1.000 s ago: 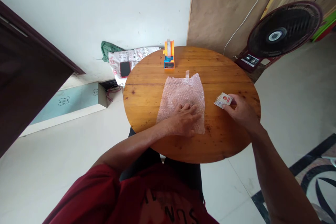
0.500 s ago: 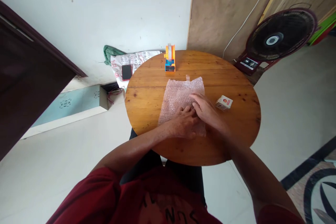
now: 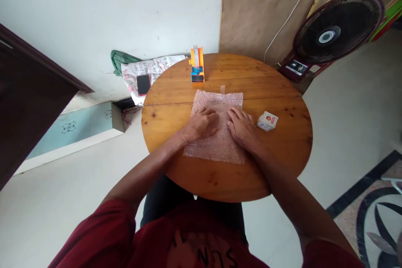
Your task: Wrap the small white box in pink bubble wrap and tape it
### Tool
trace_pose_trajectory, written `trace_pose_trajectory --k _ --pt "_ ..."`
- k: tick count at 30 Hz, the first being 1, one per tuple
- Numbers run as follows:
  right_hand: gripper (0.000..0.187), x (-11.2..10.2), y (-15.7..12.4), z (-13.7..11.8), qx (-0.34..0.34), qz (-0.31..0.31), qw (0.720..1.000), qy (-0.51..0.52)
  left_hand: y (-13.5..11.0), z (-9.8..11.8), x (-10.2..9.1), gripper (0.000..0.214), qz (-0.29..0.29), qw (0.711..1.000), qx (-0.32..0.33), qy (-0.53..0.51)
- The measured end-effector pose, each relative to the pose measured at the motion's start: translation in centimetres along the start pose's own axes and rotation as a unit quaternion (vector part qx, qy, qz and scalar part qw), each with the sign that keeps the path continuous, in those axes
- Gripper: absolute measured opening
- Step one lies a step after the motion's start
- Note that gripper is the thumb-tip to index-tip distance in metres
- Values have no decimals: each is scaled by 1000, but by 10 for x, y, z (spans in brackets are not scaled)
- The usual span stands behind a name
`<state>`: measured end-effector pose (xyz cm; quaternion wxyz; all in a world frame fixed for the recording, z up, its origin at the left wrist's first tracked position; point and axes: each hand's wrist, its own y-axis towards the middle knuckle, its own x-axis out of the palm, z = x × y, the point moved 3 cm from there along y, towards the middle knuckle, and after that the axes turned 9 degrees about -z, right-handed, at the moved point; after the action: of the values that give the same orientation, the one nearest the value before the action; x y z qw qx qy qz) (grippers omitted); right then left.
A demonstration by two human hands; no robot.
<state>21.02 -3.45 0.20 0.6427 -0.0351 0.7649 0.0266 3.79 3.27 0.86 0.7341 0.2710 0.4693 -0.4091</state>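
A pinkish, see-through sheet of bubble wrap (image 3: 216,150) lies flat on the round wooden table (image 3: 201,180). On its upper left part rests my left hand (image 3: 202,124), palm down, slightly blurred at the fingers. My right hand (image 3: 242,127) lies over the right edge of the wrap, fingers spread and lightly bent. Neither hand grips anything that I can see. From the far edge of the sheet a short strip of clear tape (image 3: 222,89) sticks up. Just right of my right hand sits a small white box (image 3: 267,121) with red print.
An orange and blue tape dispenser (image 3: 197,69) stands near the table's far edge. Left of the table, a phone (image 3: 143,85) lies on a printed white sack (image 3: 128,73). A fan (image 3: 337,29) stands behind on the right, near a wall cable (image 3: 292,13).
My left hand has moved up and left across the bubble wrap, away from the right hand. The right hand stays near the right edge. The whole view has shifted slightly.
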Motion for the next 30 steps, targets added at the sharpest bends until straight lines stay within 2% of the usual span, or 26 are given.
trace_pose_trajectory --k 4,9,17,25,30 --pt "62 -1 1 8 52 -3 998 -26 -9 -10 3 59 11 999 -33 2" --pt "65 -1 2 10 59 -17 998 -33 -13 -10 0 70 8 998 -68 17" --pt "62 -2 4 11 56 -6 998 -17 -13 -10 0 75 -2 997 -72 36" --pt "59 -4 4 9 59 17 998 -17 -14 -5 1 74 12 994 -88 57" --pt "52 -14 -4 -5 7 42 997 -63 -14 -4 2 74 29 993 -94 69"
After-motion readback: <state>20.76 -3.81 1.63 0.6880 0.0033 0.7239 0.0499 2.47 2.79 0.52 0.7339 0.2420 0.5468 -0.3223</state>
